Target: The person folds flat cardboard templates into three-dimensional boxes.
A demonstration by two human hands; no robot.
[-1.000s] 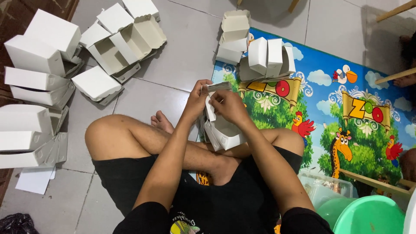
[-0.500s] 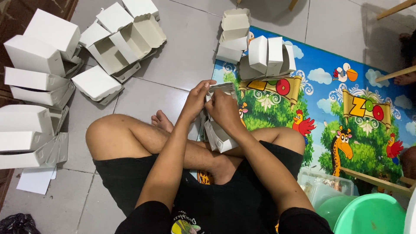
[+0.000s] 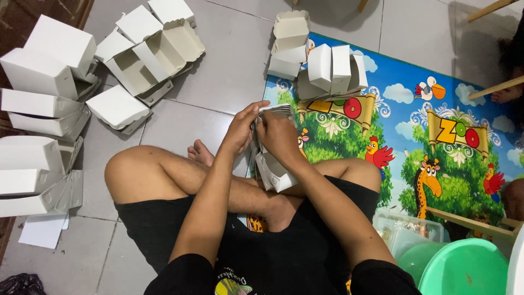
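Seen from above, I sit cross-legged on the floor. My left hand (image 3: 240,128) and my right hand (image 3: 278,135) are pressed together around a white cardboard box (image 3: 272,170) held over my shins. The box is half folded; its lower part hangs below my right hand and its scalloped top flaps (image 3: 274,110) show between my fingers. Both hands grip it.
Folded white boxes are heaped at the left (image 3: 46,104) and top left (image 3: 153,49). More boxes (image 3: 327,68) stand on the colourful animal play mat (image 3: 436,142). A green basin (image 3: 464,267) and a clear plastic tub (image 3: 406,232) sit at the bottom right. Another person's foot (image 3: 505,94) shows at the right edge.
My hands have closed in tighter on the box and folded its upper flaps together; the box has shifted a little lower and leftward between my hands.
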